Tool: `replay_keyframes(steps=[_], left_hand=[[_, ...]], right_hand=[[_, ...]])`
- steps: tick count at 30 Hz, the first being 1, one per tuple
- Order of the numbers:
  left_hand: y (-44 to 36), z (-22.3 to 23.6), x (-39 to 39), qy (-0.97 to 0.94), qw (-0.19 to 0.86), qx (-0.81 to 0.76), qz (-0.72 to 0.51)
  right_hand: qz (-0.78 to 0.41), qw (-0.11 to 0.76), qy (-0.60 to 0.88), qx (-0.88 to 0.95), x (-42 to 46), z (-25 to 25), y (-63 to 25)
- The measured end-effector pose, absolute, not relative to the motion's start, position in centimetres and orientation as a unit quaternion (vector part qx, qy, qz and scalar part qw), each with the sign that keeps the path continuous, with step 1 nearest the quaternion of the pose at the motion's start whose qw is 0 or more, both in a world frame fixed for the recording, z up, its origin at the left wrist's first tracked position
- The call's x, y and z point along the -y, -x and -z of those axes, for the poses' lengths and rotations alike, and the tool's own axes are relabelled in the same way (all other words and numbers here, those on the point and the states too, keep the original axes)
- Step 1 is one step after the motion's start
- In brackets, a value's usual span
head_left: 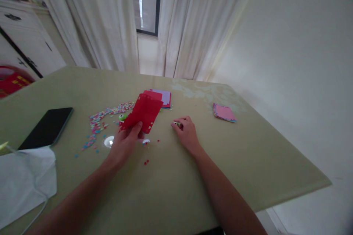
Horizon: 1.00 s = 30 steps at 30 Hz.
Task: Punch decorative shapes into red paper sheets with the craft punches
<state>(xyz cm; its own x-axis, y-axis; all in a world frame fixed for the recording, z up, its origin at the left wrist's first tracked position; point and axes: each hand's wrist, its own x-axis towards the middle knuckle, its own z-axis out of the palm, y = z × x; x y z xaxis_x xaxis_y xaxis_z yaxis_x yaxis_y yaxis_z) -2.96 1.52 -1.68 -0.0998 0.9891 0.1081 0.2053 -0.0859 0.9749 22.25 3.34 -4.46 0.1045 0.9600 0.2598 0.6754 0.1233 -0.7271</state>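
My left hand [128,143] is closed on a red paper sheet [146,112], its thumb on top. Small holes run along the sheet's edges, and it is tilted up off the table. To the right, my right hand [187,132] is curled near the tabletop, its fingers closed around a small green and white object [177,123]. Most of that object is hidden, so its kind is unclear. A green piece with an eye-like spot [122,117] shows beside the red sheet's left edge. Red paper dots [146,162] lie below the hands.
Colourful paper confetti [96,121] spreads at left, near a clear round piece [109,141]. Stacked coloured paper [166,96] lies behind the red sheet; a pink-topped stack [224,112] sits right. A black phone or tablet [46,127] and white sheet-like item [27,176] lie left.
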Motion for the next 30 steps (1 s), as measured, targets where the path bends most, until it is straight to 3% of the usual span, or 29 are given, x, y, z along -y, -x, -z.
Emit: replay_keyframes(steps=[7, 12, 18, 20, 25, 30], left_hand=[[4.5, 1.6, -3.3, -0.438, 0.375, -0.536, -0.617], [4.7, 1.3, -3.7, -0.458, 0.342, -0.546, -0.613], [3.9, 1.4, -3.2, -0.447, 0.391, -0.514, -0.618], [3.6, 1.3, -2.8, -0.456, 0.399, -0.509, -0.612], [2.9, 1.4, -2.0, -0.498, 0.417, -0.503, -0.571], [2.6, 1.8, -1.7, -0.517, 0.430, -0.516, -0.531]], right_hand=[[-0.061, 0.367, 0.585, 0.721, -2.6, 4.1, -19.2], [-0.062, 0.243, 0.461, 0.851, -1.8, 3.3, -14.7], [-0.122, 0.210, 0.528, 0.814, -1.0, 3.0, -14.4], [-0.167, 0.244, 0.543, 0.786, -0.6, 3.2, -15.2], [-0.433, 0.460, 0.491, 0.600, -0.7, 3.5, -16.3], [-0.486, 0.557, 0.460, 0.491, -0.7, 2.1, -16.1]])
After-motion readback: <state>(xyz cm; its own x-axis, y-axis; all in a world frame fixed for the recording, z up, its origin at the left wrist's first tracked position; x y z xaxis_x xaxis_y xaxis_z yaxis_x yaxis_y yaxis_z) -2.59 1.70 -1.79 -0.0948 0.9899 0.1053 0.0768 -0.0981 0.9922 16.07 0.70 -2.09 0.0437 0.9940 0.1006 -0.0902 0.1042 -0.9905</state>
